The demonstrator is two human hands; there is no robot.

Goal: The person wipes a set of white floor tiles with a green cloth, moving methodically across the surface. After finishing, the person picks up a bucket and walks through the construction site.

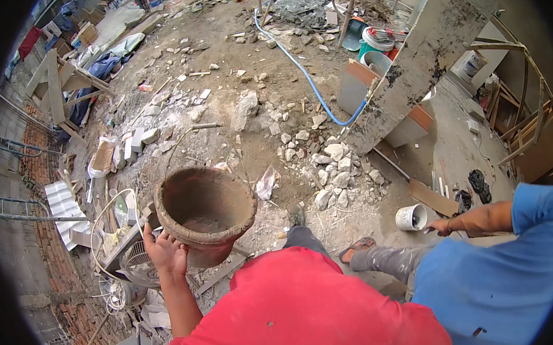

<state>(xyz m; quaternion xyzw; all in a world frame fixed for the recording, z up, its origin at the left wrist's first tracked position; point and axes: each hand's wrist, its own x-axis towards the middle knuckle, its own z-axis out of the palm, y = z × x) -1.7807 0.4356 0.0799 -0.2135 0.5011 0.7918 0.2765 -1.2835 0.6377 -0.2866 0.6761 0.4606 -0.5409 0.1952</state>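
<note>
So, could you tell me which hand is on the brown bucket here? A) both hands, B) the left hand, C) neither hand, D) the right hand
B: the left hand presses against the outside of the bucket near its rim, and no right hand is in view.

Bucket (206, 211) on left hand (165, 252), rubble (331, 169) beyond, fan (139, 267) lower left, co-worker's hand (440, 226) right.

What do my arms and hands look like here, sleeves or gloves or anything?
Only the left hand and its forearm show: bare, no glove, watch or band, no sleeve down to the elbow. A red shirt covers the body below. The right hand is out of view.
</note>
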